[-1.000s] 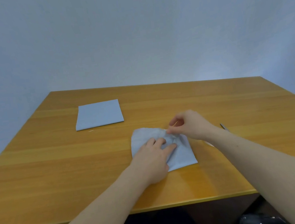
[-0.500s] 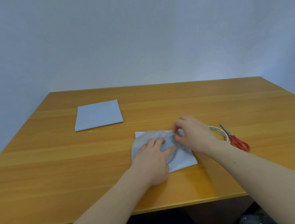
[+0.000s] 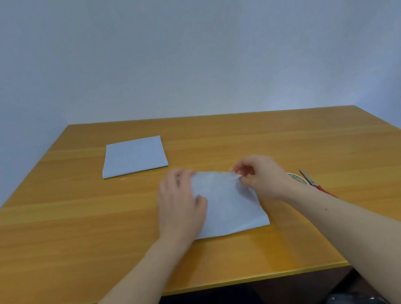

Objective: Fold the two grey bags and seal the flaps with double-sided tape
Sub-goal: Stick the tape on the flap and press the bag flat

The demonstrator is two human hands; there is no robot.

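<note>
Head: pale grey bag [image 3: 227, 207], creased.

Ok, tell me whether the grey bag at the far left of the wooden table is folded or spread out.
Folded. The far grey bag lies flat as a neat square, doubled layers showing along its near edge. Whether its flap is taped, cannot tell.

Wood table [image 3: 244, 140], plain pale wall [image 3: 178, 39], prob. painted

Red-handled scissors [image 3: 313, 183] lie on the wooden table [image 3: 77, 233] before a pale wall [image 3: 179, 46].
</note>
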